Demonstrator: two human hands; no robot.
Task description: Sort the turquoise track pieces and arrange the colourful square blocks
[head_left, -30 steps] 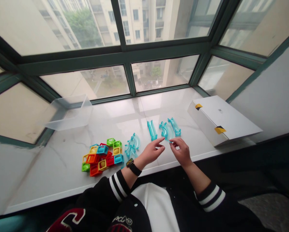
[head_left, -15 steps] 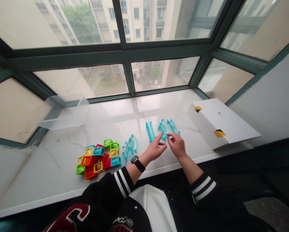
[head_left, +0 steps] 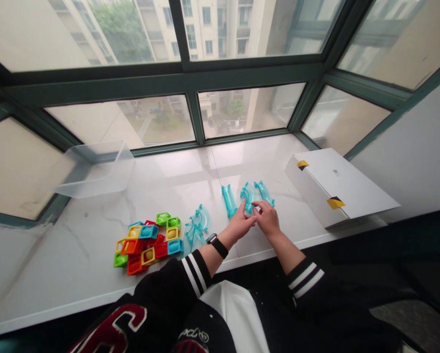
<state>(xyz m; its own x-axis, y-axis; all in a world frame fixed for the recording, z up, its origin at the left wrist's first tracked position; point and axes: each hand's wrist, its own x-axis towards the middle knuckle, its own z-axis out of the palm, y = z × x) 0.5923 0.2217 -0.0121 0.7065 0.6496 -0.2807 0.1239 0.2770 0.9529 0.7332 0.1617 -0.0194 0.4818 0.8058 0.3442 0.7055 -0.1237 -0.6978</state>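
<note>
A clear blue curved track piece [head_left: 247,191] lies in front of me, with both hands at its near end. My right hand [head_left: 268,218] is closed in a pinch on that end. My left hand [head_left: 240,224] meets it from the left, index finger and thumb around the same end; the exact contact is partly hidden. Just left lies a straight blue track piece [head_left: 228,200], close to my left fingers. Another blue track piece [head_left: 264,193] lies beyond my right hand.
More clear blue track pieces [head_left: 198,220] lie left of my left wrist. Colourful hollow blocks [head_left: 148,232] are heaped farther left. A clear plastic bin [head_left: 94,191] stands at the back left, a white box [head_left: 341,181] at the right. Windows border the marble-patterned ledge [head_left: 76,264].
My left hand has moved slightly right, and its fingers have come in to the curved piece's near end. My right hand has shifted slightly left. The view has shifted a little.
</note>
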